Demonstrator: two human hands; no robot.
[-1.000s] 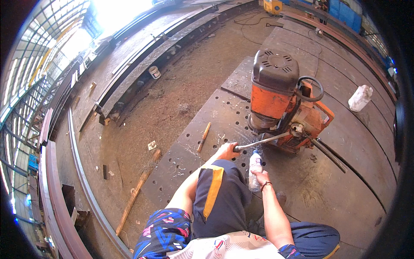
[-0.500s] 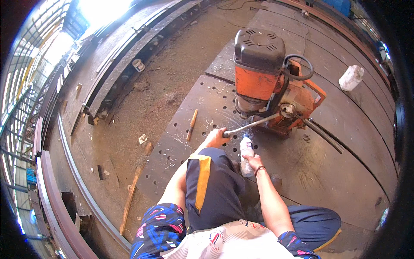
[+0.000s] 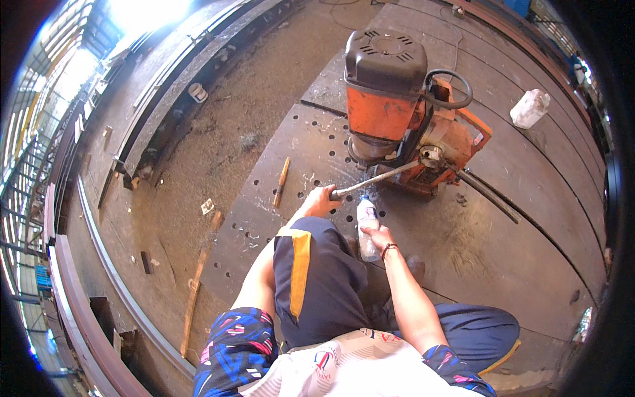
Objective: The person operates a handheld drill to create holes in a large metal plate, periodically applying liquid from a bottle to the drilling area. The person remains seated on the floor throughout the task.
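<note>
An orange magnetic drill with a black motor cap stands on a steel plate drilled with several holes. My left hand is closed round the end of the drill's long feed handle, which slants down from the hub on the machine's side. In my right hand is a clear plastic bottle, held upright with its neck pointing at the base of the drill. Pale shavings lie about the holes. The drill's cutting tip is hidden behind the handle and the machine body.
A wooden-looking stick lies on the plate left of my hand. A white plastic jug stands at the far right. Another handle bar juts from the drill's right side. On the dirt floor lie a long wooden strip and a white bucket.
The whole view has shifted slightly, so the drill and plate sit a little further left and higher. Both hands keep their grips on the handle and the bottle.
</note>
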